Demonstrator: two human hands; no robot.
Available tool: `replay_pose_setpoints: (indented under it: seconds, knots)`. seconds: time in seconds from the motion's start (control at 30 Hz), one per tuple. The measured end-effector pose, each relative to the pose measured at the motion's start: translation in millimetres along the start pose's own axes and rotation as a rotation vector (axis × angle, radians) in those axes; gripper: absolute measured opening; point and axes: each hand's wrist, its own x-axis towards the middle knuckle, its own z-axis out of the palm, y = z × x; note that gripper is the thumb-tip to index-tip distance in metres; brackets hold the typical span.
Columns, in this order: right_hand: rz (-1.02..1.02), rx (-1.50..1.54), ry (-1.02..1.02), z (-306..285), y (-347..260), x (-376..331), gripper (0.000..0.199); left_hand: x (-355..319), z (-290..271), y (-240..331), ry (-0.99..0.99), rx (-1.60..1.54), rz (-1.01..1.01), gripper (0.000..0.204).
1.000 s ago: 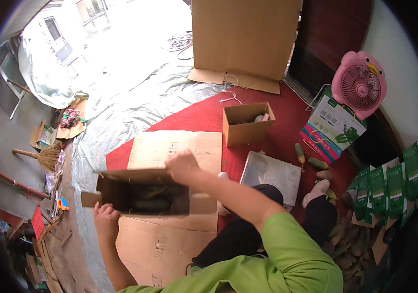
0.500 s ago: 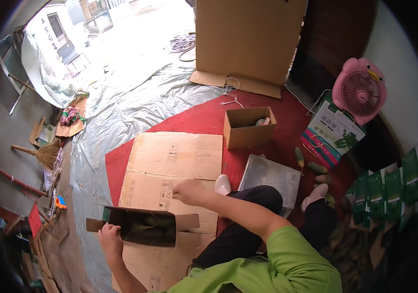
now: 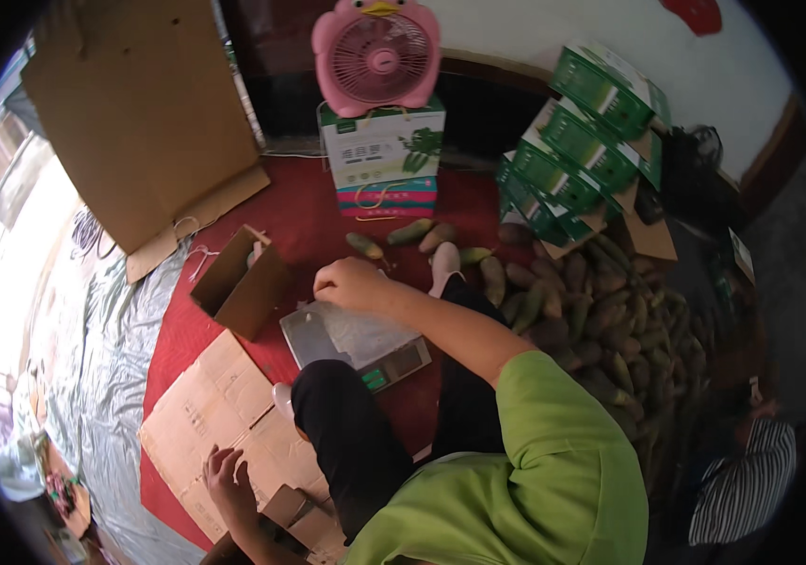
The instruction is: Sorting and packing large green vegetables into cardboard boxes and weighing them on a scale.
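My right hand [image 3: 351, 284] is above the far edge of a flat scale [image 3: 365, 330] with a pale top and a small lit green display. Its fingers are curled closed, and whatever they may hold is hidden. My left hand [image 3: 230, 478] hovers over flattened cardboard [image 3: 219, 414], fingers apart and nothing in them. Just beneath it, an open carton with a raised flap [image 3: 285, 506] is mostly cut off by the lower edge. Beyond the scale lie a few long green-and-brown vegetables [image 3: 410, 232] like radishes, and a large pile of them [image 3: 591, 320] spreads right.
A small open cardboard box [image 3: 241, 282] stands left of the scale. At the back, a pink fan [image 3: 381, 58] sits on stacked cartons [image 3: 384, 155]. Green packages [image 3: 572, 141] lean beyond the pile. Someone in striped clothing [image 3: 742, 480] is at the lower right.
The view has turned to the right. My left hand has let go of the carton's edge and its fingers have spread. My right hand has gone from over the cardboard to over the scale.
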Motion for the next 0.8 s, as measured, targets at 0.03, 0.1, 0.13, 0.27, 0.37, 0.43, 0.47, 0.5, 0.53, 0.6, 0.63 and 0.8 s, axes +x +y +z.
replay_pose_setpoints:
  seconds: [0.03, 0.1, 0.13, 0.27, 0.37, 0.43, 0.47, 0.5, 0.53, 0.6, 0.63, 0.8]
  knots:
    - [0.005, 0.005, 0.077, -18.5, 19.8, -14.1, 0.018, 15.7, 7.7, 20.9, -0.026, -0.051, 0.022, 0.019]
    - [0.137, 0.017, 0.151, -48.7, 59.7, -42.1, 0.017, 41.0, 20.3, 58.6, -0.056, -0.105, 0.122, 0.019]
    - [0.167, 0.0, 0.19, -60.2, 77.0, -56.0, 0.017, 51.9, 25.3, 76.4, -0.07, -0.154, 0.193, 0.019]
    - [0.332, -0.035, 0.348, -107.0, 142.6, -115.6, 0.018, 91.8, 44.7, 148.3, -0.188, -0.226, 0.436, 0.019]
    - [0.513, 0.236, 0.43, -142.8, 191.1, -159.8, 0.018, 110.4, 71.1, 192.3, -0.308, -0.381, 0.558, 0.018]
    - [0.536, 0.409, 0.559, -171.8, 198.8, -178.4, 0.02, 122.6, 92.1, 212.8, -0.369, -0.402, 0.608, 0.019]
    - [0.604, 0.47, 0.668, -186.5, 197.4, -181.6, 0.018, 127.4, 103.1, 218.5, -0.425, -0.419, 0.649, 0.019]
    - [0.638, 0.475, 0.729, -207.3, 204.5, -191.0, 0.02, 131.9, 117.3, 224.1, -0.43, -0.424, 0.66, 0.019]
    - [0.663, 0.539, 0.816, -226.7, 204.6, -195.2, 0.026, 136.4, 131.6, 225.5, -0.486, -0.417, 0.657, 0.019]
    - [0.669, 0.576, 0.961, -265.5, 221.5, -201.4, 0.034, 144.4, 161.8, 219.7, -0.565, -0.411, 0.621, 0.018]
    - [0.608, 0.634, 1.038, -285.8, 224.4, -203.8, 0.033, 146.5, 175.1, 209.0, -0.566, -0.412, 0.625, 0.018]
    - [0.592, 0.656, 1.223, -384.2, 243.3, -204.0, 0.049, 147.2, 190.8, 188.5, -0.582, -0.113, 0.491, 0.018]
